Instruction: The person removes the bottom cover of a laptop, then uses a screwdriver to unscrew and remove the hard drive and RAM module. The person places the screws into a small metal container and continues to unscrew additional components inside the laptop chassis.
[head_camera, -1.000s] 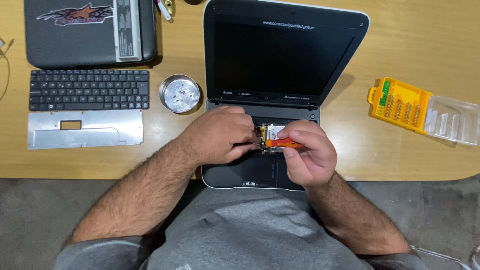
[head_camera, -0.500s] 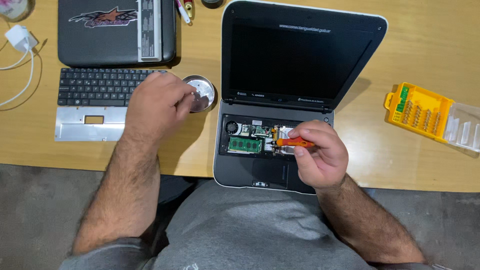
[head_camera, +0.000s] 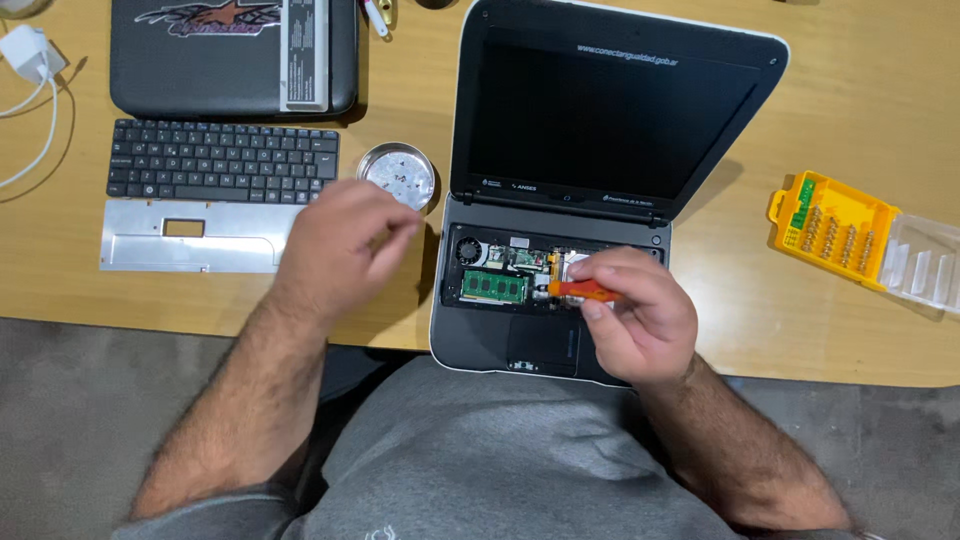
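A small black laptop (head_camera: 610, 130) stands open at the table's front edge, with its keyboard removed. The base shows a green memory module (head_camera: 493, 287), a small fan (head_camera: 468, 250) and circuit boards. My right hand (head_camera: 640, 320) grips an orange-handled screwdriver (head_camera: 580, 291), its tip pointing left into the exposed base. My left hand (head_camera: 340, 245) is blurred and hovers just below a round metal dish (head_camera: 397, 172), left of the laptop. Its fingers are curled toward the laptop, and nothing shows between them.
A detached black keyboard (head_camera: 225, 160) and a silver palm-rest plate (head_camera: 190, 235) lie to the left. Behind them is a closed dark laptop (head_camera: 230, 55). A white charger with cable (head_camera: 25, 50) lies far left. At the right sits a yellow bit case (head_camera: 830, 230) with a clear lid (head_camera: 925, 265).
My left hand left the laptop's base, reached over to the metal dish, and has now drawn back a little from it. My right hand kept the screwdriver over the base.
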